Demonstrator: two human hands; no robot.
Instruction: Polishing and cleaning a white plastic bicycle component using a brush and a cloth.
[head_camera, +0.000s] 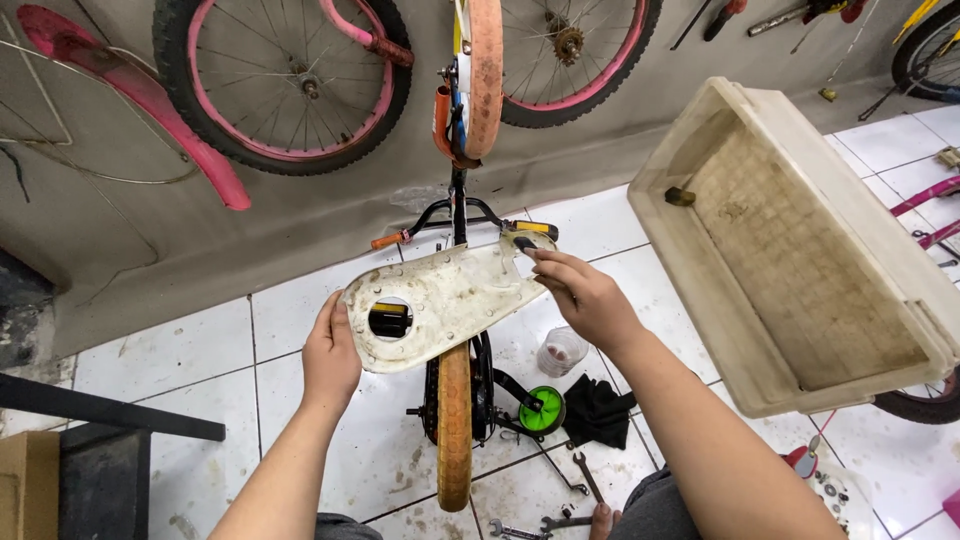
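I hold a dirty white plastic chain guard (450, 300) flat in front of me, with a round hole near its left end. My left hand (330, 350) grips its left edge. My right hand (585, 295) pinches its right end near a notch. Below the guard stands a small bicycle (458, 400) with an orange tyre, a green training wheel (545, 410) and black handlebars with orange grips.
A worn white plastic tub (800, 240) tilts at the right. Wrenches (585, 475), a black rag (595, 410) and a clear cup (560, 350) lie on the white tiled floor. Pink-rimmed wheels (280, 80) and a pink mudguard (130, 90) hang on the grey wall. A dark bench (100, 410) stands at left.
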